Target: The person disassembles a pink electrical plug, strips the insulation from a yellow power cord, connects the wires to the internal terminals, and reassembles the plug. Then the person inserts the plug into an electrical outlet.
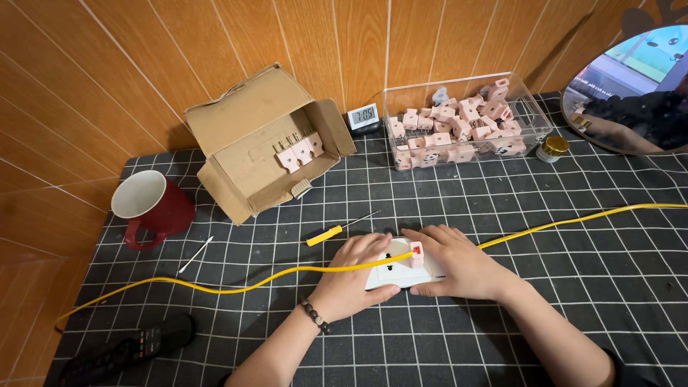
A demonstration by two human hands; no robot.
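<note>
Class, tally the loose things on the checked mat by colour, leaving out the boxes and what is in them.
Yellow: 2, cable, screwdriver
Red: 1, mug
White: 2, socket plate, thin stick
Black: 1, remote
Gold: 1, small jar
Grey: 1, clock
Total: 8

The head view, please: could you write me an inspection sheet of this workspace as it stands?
Surface: black grid mat over the table.
Job's things: white socket plate flat on the mat, with a small pink clip on the cable above it.
Clutter: red mug, open cardboard box, clear bin of pink clips, yellow screwdriver, remote, small clock.
Hands: left hand and right hand rest on the plate.
Cables: yellow cable crosses the mat.
Surroundings: wooden wall, round mirror.
</note>
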